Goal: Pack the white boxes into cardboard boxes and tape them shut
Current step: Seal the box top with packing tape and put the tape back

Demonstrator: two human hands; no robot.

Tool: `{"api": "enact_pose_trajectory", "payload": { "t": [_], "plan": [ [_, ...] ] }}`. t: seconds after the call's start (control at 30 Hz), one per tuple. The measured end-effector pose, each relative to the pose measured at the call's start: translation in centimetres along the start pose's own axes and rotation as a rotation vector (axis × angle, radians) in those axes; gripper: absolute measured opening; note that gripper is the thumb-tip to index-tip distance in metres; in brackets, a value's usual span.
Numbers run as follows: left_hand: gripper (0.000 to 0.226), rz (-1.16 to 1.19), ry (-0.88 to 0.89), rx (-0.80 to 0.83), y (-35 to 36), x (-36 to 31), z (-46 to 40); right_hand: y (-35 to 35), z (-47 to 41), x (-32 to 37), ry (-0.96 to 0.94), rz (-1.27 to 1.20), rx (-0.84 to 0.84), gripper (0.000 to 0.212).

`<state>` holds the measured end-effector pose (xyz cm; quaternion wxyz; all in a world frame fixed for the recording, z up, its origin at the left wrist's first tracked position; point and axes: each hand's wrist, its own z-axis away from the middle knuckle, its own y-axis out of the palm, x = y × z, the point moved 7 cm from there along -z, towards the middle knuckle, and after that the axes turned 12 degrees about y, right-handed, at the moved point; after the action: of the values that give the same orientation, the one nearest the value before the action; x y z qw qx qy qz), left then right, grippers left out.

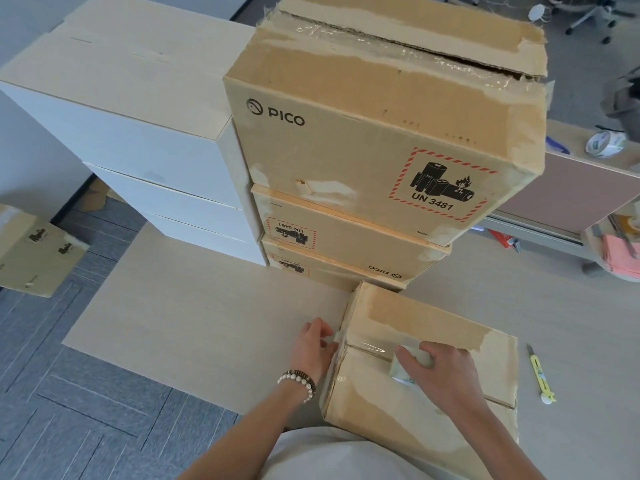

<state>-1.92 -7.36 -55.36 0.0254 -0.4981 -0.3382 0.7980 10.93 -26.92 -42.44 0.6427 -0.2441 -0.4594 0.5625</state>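
Far left, a small cardboard carton (33, 252) lies on the grey carpet, off the edge of the pale desk (194, 327). On the desk's far side stands a stack of white boxes (138, 157), three high, and pressed against its right flank a stack of three brown cardboard boxes (367, 143) printed with a logo and a battery warning label; the top one's lid shows torn tape and a gap along the seam.

In front of these, at the near edge of the desk, sits the cardboard box (419, 372) being sealed, its flaps closed. The left hand (313, 344), a bead bracelet (299, 381) on its wrist, presses the end of the clear tape (367, 344) down over the box's left edge, its grip pinched on the strip. The right hand (440, 365) lies on top of the box, grip clamped round a tape roll (408, 367) set on the centre seam, the strip stretched between the two hands.

Right of the box, a yellow utility knife (540, 375) lies on the desk. Further back to the right, a second roll of tape (604, 143) rests on a ledge.
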Motion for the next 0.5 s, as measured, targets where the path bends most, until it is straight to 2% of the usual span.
{"api": "enact_pose_trajectory", "payload": {
  "t": [0.1,0.17,0.23,0.3,0.4,0.5],
  "plan": [
    [0.025,0.110,0.066,-0.037,-1.1,-1.0,0.1,0.0,-0.1,-0.1,-0.009,-0.006,-0.006,0.060],
    [0.034,0.259,0.078,0.007,-1.7,-2.2,0.4,0.0,-0.2,-0.2,-0.012,-0.004,-0.011,0.061],
    [0.048,0.359,0.155,0.108,-1.9,-4.1,0.7,0.1,-0.2,-0.3,-0.004,-0.003,-0.007,0.061],
    [0.076,0.392,0.278,0.267,-1.2,-6.1,1.0,0.0,-0.1,-0.2,-0.003,-0.008,-0.003,0.060],
    [0.114,0.254,0.371,0.398,0.5,-7.5,1.3,-0.3,0.0,0.0,-0.010,-0.017,-0.006,0.059],
    [0.132,0.094,0.333,0.428,1.7,-7.4,1.8,-0.3,0.1,0.1,-0.015,-0.036,0.001,0.056]
  ]
}}
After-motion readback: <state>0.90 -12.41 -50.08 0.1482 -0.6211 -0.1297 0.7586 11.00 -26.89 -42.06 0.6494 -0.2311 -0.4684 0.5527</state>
